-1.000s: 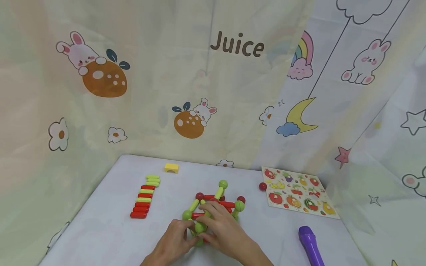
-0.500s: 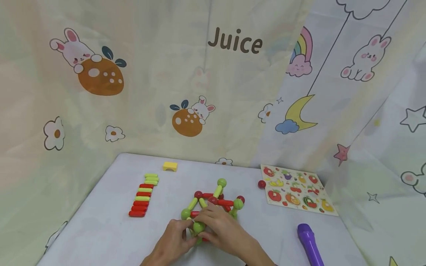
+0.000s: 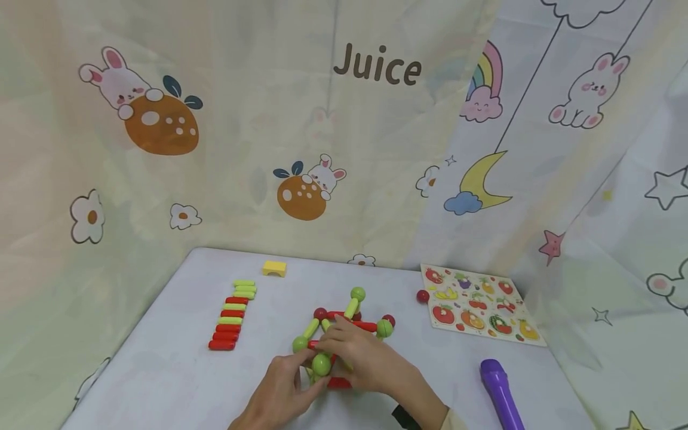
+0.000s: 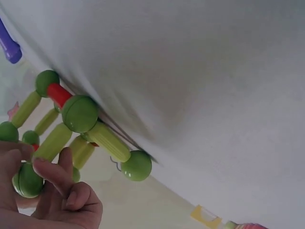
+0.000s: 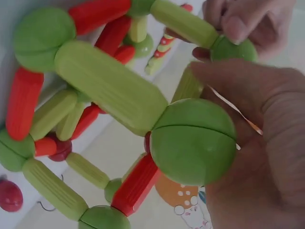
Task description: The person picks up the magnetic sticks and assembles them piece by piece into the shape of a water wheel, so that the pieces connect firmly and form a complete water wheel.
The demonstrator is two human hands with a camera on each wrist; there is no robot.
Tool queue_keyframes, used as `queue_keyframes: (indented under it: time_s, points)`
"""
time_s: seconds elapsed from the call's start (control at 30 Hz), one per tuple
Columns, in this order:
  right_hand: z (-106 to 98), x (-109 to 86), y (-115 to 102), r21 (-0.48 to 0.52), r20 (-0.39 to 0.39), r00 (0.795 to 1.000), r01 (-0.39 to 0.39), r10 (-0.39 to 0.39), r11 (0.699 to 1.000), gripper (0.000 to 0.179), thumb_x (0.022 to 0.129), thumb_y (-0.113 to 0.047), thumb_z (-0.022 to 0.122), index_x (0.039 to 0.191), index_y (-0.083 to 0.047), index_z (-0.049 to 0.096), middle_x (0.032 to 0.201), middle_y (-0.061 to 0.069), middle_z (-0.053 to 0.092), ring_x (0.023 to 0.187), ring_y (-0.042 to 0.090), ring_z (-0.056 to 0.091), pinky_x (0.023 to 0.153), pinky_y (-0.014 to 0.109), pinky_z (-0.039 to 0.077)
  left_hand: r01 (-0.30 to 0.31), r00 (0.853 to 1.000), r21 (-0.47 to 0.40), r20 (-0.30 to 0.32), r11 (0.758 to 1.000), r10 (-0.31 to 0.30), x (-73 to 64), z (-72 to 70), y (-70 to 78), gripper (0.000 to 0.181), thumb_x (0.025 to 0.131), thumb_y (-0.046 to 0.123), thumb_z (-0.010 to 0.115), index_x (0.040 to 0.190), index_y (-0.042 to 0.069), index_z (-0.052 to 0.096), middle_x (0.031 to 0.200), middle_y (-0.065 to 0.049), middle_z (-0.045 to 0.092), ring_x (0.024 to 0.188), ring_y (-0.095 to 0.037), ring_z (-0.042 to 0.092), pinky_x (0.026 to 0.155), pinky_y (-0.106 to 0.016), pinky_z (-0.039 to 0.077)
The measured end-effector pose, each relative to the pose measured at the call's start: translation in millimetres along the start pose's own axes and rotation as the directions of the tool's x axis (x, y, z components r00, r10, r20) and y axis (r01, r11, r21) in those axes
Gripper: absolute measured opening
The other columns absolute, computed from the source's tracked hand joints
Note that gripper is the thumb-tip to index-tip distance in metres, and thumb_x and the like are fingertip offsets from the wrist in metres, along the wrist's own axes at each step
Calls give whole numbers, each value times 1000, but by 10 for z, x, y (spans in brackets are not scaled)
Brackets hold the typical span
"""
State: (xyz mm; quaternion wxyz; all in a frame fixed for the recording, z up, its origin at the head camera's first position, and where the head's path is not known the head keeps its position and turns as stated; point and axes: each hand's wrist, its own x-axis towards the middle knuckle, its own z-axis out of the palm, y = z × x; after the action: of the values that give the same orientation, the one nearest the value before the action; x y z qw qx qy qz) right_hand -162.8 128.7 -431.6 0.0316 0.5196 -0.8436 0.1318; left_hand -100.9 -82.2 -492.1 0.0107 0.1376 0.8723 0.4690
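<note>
A frame of magnetic sticks and balls [image 3: 321, 364] stands near the table's front edge, made of light-green and red sticks with green and dark-red balls. My left hand [image 3: 279, 385] pinches a green ball [image 5: 233, 50] at the frame's near left corner, where a light-green stick [image 5: 186, 24] joins it. From the right, my right hand [image 3: 368, 358] reaches over the frame with bent fingers. In the right wrist view its thumb lies against a light-green stick [image 5: 187, 87], beside a large green ball [image 5: 193, 143]. Its other fingertips are partly hidden behind the frame.
A column of loose red and light-green sticks [image 3: 230, 321] lies at left, with a yellow arch block [image 3: 275, 269] behind. At right are a dark-red ball [image 3: 423, 296], a fruit puzzle board [image 3: 481, 307] and a purple toy microphone [image 3: 501, 391]. A printed curtain [image 3: 226, 119] surrounds the table.
My right hand has moved off the near green ball, up and slightly right, its fingers now over the frame's middle. A red stick low at the front shows more. My left hand stays at the corner.
</note>
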Motion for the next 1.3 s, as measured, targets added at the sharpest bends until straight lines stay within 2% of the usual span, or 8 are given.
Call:
queue_keyframes:
  time_s: [0.2,0.47,0.67,0.73,0.83,0.97,1.17,1.3]
  points:
    - [49,93,50,-174,-20,999,41,-45,984,31,86,-9,93,115,-16,84,107,-10,79,109,7,65,120,39,43,9,1000,0,4,1000,-9,2,6,32,47,96,30,84,132,2,72,101,6,79,70,-18,59,58,-21,46]
    - [-10,77,88,48,-89,996,-17,22,999,22,91,0,85,109,-13,84,100,-8,78,103,5,66,121,43,42,-31,1000,-7,0,999,31,39,-14,38,44,96,28,83,131,2,73,82,14,72,62,-5,51,55,-21,44]
    - [-91,-67,125,135,-164,984,-49,71,990,30,92,-2,84,120,-13,81,119,-5,76,115,9,66,111,34,52,56,998,63,12,996,-57,46,-27,49,46,93,32,87,127,4,73,95,6,76,74,-12,57,63,-24,50]
    - [-159,-211,174,155,-260,955,-105,143,982,34,92,-1,85,123,-13,79,126,-3,73,120,13,66,104,32,57,120,992,114,29,986,-124,48,-22,33,43,89,33,90,120,7,74,99,4,75,79,-15,58,68,-28,53]
    - [-223,-456,334,187,-401,856,-273,327,944,38,92,7,79,125,-12,77,129,-2,71,120,17,66,99,36,60,187,977,195,70,963,-204,69,16,-3,36,86,31,93,107,10,74,88,5,67,78,-16,57,69,-33,53]
    - [-105,-683,646,292,-364,770,-440,524,849,49,90,20,65,129,-8,72,128,6,72,117,27,69,95,44,61,204,967,269,93,941,-236,107,73,-24,28,85,25,94,101,9,78,76,6,60,71,-16,54,66,-33,48]
    - [409,-879,1134,500,-49,863,-414,502,761,46,92,6,67,138,-3,66,130,11,73,119,29,70,92,40,63,233,960,296,83,926,-268,127,71,-7,25,85,22,94,97,7,79,70,3,57,68,-17,52,64,-32,44]
    - [598,-939,1234,557,-7,893,-370,450,743,35,95,-10,79,128,-8,71,120,4,75,110,19,70,85,32,63,207,967,310,81,928,-243,130,71,-32,24,86,22,93,99,8,79,73,5,58,68,-16,51,64,-32,45]
